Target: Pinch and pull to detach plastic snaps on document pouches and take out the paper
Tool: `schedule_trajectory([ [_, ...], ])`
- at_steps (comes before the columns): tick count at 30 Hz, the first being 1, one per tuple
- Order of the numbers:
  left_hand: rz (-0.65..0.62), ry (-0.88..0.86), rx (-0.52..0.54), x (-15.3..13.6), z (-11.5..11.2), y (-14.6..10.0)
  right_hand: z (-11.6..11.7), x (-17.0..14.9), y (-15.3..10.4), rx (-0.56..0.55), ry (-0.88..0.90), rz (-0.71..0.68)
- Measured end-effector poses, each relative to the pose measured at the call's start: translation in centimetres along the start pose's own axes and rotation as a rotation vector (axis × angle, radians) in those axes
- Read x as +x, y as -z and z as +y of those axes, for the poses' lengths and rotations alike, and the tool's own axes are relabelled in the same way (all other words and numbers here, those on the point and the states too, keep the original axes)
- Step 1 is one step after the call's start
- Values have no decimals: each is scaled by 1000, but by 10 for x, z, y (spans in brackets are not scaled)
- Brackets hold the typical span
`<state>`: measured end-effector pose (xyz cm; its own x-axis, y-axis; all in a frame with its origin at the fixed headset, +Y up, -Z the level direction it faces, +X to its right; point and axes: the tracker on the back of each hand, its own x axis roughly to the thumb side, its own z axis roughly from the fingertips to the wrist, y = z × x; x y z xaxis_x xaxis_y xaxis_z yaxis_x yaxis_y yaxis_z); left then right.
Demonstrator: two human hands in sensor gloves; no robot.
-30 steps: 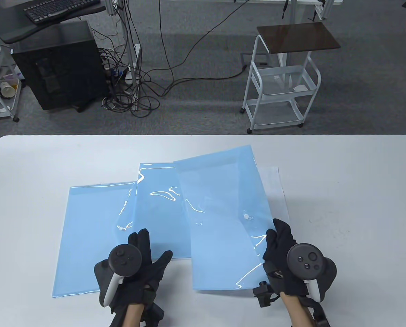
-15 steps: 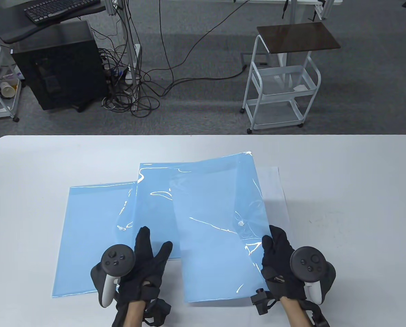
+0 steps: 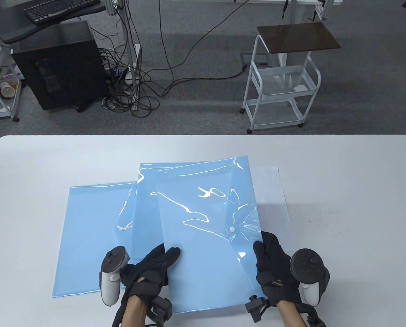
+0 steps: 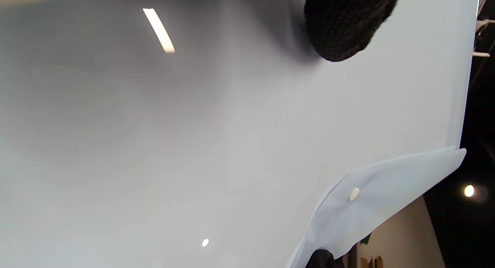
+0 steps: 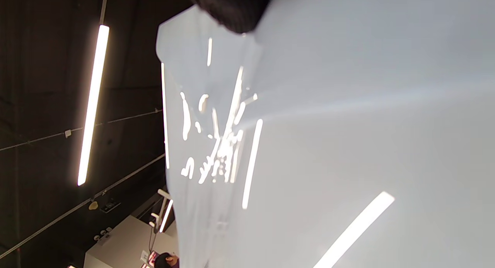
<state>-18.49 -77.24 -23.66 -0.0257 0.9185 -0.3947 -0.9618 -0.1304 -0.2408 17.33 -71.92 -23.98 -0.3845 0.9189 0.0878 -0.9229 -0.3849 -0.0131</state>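
Observation:
Both hands hold the top blue pouch [image 3: 206, 259] lifted off the pile, its surface buckled and glossy. My left hand [image 3: 167, 255] grips its left edge, thumb over the plastic. At the right edge my right hand [image 3: 266, 247] pinches the flap side, close to the white snap [image 3: 231, 230]. The left wrist view shows the pouch [image 4: 232, 144], its flap with the snap [image 4: 353, 193], and one gloved fingertip [image 4: 344, 24] on the plastic. The right wrist view shows creased plastic [image 5: 328, 144] under a dark fingertip [image 5: 232, 9]. Whether the snap is fastened I cannot tell.
A second blue pouch [image 3: 148, 204] with its own snap [image 3: 121, 228] lies beneath, and a third pouch [image 3: 87, 238] lies flat at the left. A white sheet of paper [image 3: 271, 190] lies to the right of the pile on the white table [image 3: 342, 204].
The top pouch has shifted left and toward me and now buckles more. My left hand left the middle pouch and took hold of the top pouch's left edge. The right hand kept its grip.

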Motion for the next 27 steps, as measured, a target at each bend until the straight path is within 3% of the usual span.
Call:
schedule_trajectory([
  [8,-50,118,105,22,-2,-10,-6,-10,4,45,58,23],
  [17,9,342,257,49,16,-27,-21,-12,3,-22,3,8],
  [27,146,352,259,31,24,-23,-22,-7,-2,-59,-121,-30],
])
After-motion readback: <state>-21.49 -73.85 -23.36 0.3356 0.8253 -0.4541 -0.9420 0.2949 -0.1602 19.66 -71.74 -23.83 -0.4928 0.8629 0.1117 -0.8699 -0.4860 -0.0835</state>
